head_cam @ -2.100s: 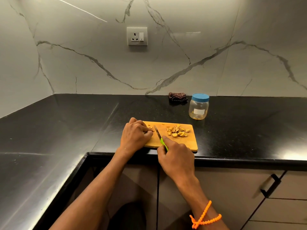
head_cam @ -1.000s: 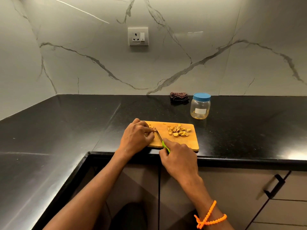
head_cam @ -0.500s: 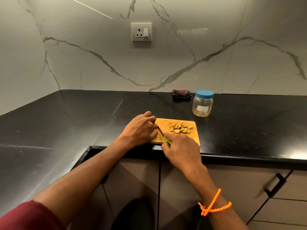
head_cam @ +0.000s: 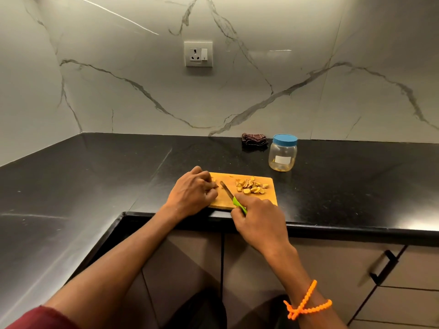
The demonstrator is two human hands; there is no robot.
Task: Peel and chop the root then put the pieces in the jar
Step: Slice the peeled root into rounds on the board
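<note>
A wooden cutting board (head_cam: 268, 198) lies at the counter's front edge. On its right half sits a heap of yellow root slices (head_cam: 251, 186). My left hand (head_cam: 192, 193) is curled on the board's left end, pinning a small root stub (head_cam: 215, 184) that is mostly hidden under the fingers. My right hand (head_cam: 259, 219) grips a knife (head_cam: 228, 191) by its green handle, the blade lying on the board just right of the stub. A clear jar (head_cam: 282, 155) with a blue lid on stands behind the board to the right.
A dark folded cloth (head_cam: 254, 139) lies by the marble wall, left of the jar. The black countertop (head_cam: 95, 176) wraps round a corner on the left. A wall socket (head_cam: 198, 53) is above. Cabinet doors with a black handle (head_cam: 382, 267) sit below the counter.
The view has shifted slightly. The knife blade has moved a little right, away from my left fingers. Both hands stay on the board and the slice heap is unchanged.
</note>
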